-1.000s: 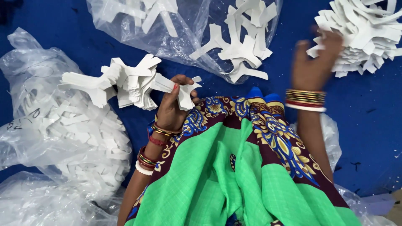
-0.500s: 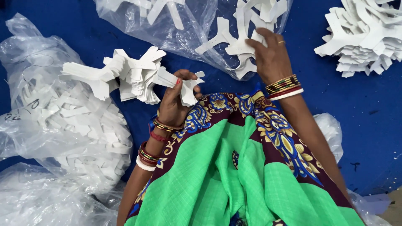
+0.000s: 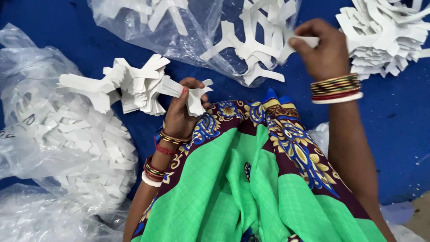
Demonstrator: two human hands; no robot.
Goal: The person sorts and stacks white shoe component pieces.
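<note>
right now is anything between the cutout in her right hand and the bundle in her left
Nothing visible. The right hand pinches one white cutout above the blue sheet; the left hand grips the bundle. Only open sheet and the clear bag's edge lie between.

A person in a bright green checked garment [image 3: 251, 192] bordered in maroon and blue with gold floral motifs fills the lower centre of the frame. Stacked red, gold and white bangles ring the right wrist [image 3: 337, 88] at upper right and the left wrist [image 3: 166, 143] at centre left, where red-painted nails show.
</note>
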